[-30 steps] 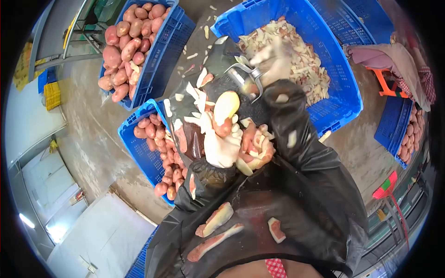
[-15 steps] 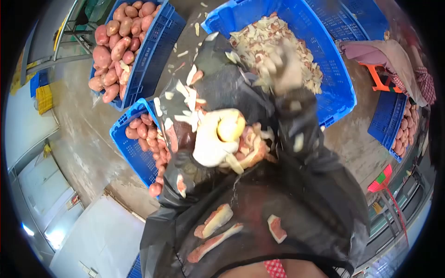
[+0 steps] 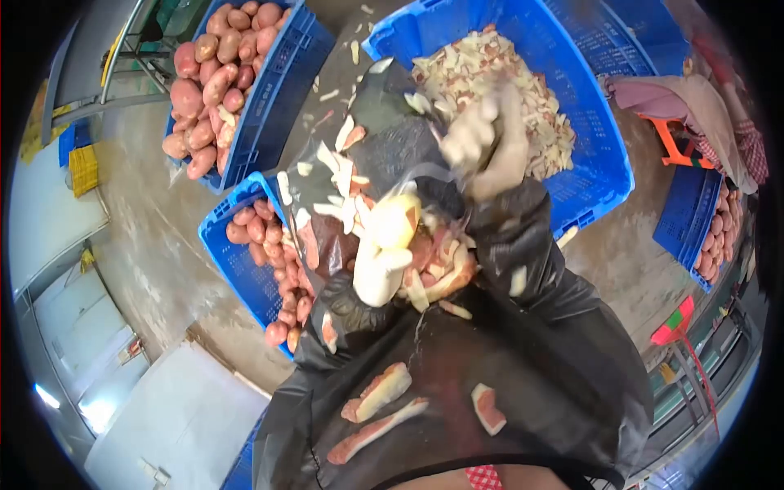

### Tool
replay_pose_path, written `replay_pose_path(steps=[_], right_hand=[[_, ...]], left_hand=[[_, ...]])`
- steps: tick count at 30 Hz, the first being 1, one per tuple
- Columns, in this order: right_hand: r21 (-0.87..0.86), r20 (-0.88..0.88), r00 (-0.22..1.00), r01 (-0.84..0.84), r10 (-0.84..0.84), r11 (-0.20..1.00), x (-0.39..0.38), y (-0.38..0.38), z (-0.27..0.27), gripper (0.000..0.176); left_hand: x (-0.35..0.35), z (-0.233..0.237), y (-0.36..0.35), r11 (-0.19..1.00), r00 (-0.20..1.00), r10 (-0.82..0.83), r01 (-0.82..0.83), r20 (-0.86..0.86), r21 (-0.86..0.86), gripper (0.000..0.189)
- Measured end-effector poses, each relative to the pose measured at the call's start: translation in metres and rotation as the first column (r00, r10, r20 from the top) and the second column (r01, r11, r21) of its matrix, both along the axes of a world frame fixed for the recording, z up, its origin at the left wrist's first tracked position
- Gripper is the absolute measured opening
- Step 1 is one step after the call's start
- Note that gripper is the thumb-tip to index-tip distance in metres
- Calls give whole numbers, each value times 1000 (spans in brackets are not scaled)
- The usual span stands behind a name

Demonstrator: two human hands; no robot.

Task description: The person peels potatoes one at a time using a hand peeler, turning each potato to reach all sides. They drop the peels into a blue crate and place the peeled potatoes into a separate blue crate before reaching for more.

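My left hand [image 3: 377,273], in a white glove, is closed around a mostly peeled, pale yellow potato [image 3: 395,219] above my lap. My right hand [image 3: 483,143], also in a pale glove, is raised over the near edge of the crate of peelings [image 3: 600,155]. Motion blurs it; its fingers look curled, and what they hold cannot be made out. Potato peelings [image 3: 441,273] are heaped in my lap below the potato. More strips of peel [image 3: 378,392] stick to my dark plastic apron [image 3: 523,351].
A blue crate of red-skinned potatoes [image 3: 286,98] stands at upper left, with a smaller blue crate [image 3: 224,253] of potatoes below it. On the right are another potato crate [image 3: 684,212], an orange stool [image 3: 674,147] and a person's checked sleeve [image 3: 750,147]. Peel scraps lie on the floor.
My right hand has come slightly down and left, nearer the potato. In my left hand the potato has shifted left and tilted. The whole view has moved slightly.
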State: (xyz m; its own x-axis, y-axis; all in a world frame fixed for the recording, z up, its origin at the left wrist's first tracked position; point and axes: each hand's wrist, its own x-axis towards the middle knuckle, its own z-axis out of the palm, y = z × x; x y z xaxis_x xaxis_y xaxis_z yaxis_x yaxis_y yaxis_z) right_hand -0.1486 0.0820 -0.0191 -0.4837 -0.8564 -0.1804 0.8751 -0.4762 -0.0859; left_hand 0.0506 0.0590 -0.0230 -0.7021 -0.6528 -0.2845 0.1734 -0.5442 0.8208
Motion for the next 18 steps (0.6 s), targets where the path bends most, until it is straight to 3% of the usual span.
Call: replay_pose_path(steps=[2, 3, 4, 6, 7, 8, 9, 10, 11, 12, 14, 15, 16, 17, 18], right_hand=[[288, -297, 954, 36, 53, 957, 30, -9, 32, 34], [351, -172, 984, 19, 45, 936, 16, -16, 10, 35], [513, -180, 984, 109, -18, 851, 0, -23, -10, 38], [286, -49, 998, -28, 44, 958, -19, -4, -4, 40], [40, -292, 956, 46, -33, 998, -1, 0, 10, 41], [302, -435, 898, 74, 68, 950, 18, 7, 3, 40], [343, -292, 949, -10, 117, 939, 24, 2, 8, 39], [355, -167, 974, -86, 154, 931, 17, -10, 11, 39], [355, -60, 998, -3, 26, 935, 0, -16, -16, 38], [394, -204, 975, 162, -86, 905, -12, -19, -34, 37], [169, -108, 989, 120, -102, 978, -29, 1, -26, 38], [122, 163, 983, 68, -87, 990, -18, 2, -4, 37], [135, 173, 981, 63, -86, 989, -2, 3, 3, 37], [233, 138, 984, 80, -114, 969, 7, -1, 9, 37], [327, 99, 985, 101, -140, 940, 10, -4, 12, 38]], left_hand=[[-1, 13, 4, 980, 997, -54, 43, 49, 196, 72], [2, 6, 5, 993, 988, -21, 2, 153, 121, 68], [2, 8, 7, 993, 989, -18, 0, 148, 120, 68], [-1, 10, 4, 942, 1000, 11, -16, 17, 334, 68], [-1, 4, 5, 934, 998, 52, -59, 32, 353, 67], [5, 2, 10, 929, 997, 54, -68, 48, 364, 67], [6, 11, 12, 886, 999, 35, -25, -13, 462, 66], [-1, 16, 8, 843, 995, 19, 37, -99, 537, 65], [-8, 21, 1, 830, 984, 48, 54, -169, 554, 64], [-6, 24, -2, 834, 983, 56, 49, -173, 549, 64], [-6, 25, -11, 846, 973, 83, 44, -213, 531, 65], [-2, 17, -10, 914, 987, 84, -21, -140, 404, 70], [-11, 23, -10, 924, 964, 103, -3, -243, 381, 70], [-16, 24, -7, 989, 987, 145, -144, -71, 22, 68], [-22, 24, -1, 912, 967, 245, -204, 74, -356, 67]])
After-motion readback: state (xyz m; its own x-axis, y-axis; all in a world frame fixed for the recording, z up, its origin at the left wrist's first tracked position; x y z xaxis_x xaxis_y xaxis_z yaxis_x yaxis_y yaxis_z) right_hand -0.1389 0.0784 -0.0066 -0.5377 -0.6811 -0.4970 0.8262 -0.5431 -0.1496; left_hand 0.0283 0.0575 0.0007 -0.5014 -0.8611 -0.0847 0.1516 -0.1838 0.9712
